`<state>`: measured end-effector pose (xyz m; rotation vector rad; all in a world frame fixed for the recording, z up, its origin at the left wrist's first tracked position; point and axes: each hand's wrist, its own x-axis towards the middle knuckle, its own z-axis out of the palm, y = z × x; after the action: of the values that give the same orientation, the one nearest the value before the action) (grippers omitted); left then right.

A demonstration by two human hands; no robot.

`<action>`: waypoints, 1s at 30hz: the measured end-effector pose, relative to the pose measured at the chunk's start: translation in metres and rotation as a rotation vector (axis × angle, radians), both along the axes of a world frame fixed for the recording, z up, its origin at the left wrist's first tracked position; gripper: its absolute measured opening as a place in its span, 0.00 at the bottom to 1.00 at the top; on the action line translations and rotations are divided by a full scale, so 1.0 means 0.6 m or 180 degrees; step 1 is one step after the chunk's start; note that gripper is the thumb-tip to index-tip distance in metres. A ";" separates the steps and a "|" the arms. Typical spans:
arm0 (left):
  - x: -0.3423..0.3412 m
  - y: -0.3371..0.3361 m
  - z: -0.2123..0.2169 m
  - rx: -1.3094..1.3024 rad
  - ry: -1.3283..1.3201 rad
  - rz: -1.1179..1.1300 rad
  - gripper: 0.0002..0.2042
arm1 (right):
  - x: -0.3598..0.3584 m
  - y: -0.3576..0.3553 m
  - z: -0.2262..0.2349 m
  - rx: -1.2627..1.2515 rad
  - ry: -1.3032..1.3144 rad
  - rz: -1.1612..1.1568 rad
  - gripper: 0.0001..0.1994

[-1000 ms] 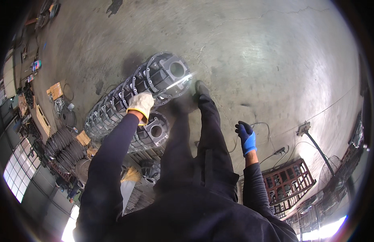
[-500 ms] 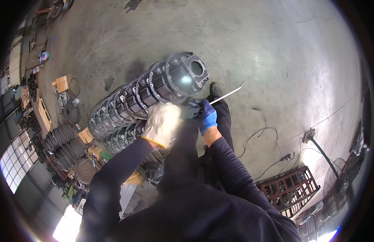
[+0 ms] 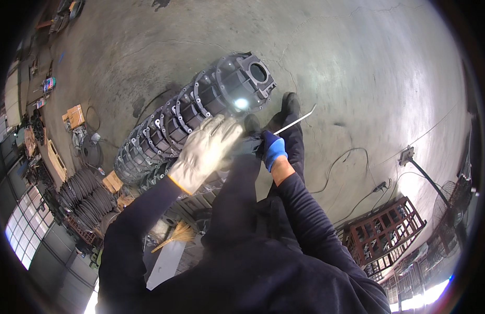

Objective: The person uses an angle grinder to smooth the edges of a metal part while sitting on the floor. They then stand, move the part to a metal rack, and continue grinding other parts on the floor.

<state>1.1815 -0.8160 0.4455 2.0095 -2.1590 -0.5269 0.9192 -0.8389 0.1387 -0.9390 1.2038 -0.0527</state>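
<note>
My left hand (image 3: 207, 149), in a cream work glove, is over the near side of a row of ribbed grey metal housings (image 3: 200, 99). Its fingers are stretched out, with nothing seen in them. My right hand (image 3: 274, 149), in a blue glove, is closed round a thin pale rod (image 3: 297, 121), bent at its far tip, which sticks out up and to the right. Between my hands is a dark grey part (image 3: 247, 145), partly hidden; I cannot make out its kind. The end housing has a round opening, and a bright light spot shines on its side.
Coiled dark hoses (image 3: 88, 196) and cardboard pieces (image 3: 74, 116) lie at the left. A straw broom (image 3: 178, 234) is beside my left arm. A cable (image 3: 368, 162) runs over the concrete floor at the right, near a reddish-brown metal crate (image 3: 381, 230) and a stand (image 3: 425, 179).
My left hand has moved up a little and its fingers have spread out. My right hand still holds the rod, in nearly the same place. The view has shifted slightly.
</note>
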 end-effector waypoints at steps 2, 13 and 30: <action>-0.003 0.019 -0.025 0.0488 0.0368 0.0285 0.26 | 0.037 0.007 0.062 0.0216 -0.0130 -0.0362 0.11; 0.139 0.156 -0.158 0.2479 -0.0548 0.2756 0.13 | 0.006 -0.101 0.243 0.2291 0.0078 -0.0850 0.20; 0.000 -0.078 -0.257 0.2700 -0.0583 0.0396 0.13 | -0.214 -0.164 0.266 0.1521 -0.0330 -0.1512 0.20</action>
<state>1.1814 -0.8626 0.2912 2.6420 -2.0733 -1.4849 0.7906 -0.9374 0.2984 -0.2212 1.2466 -0.1814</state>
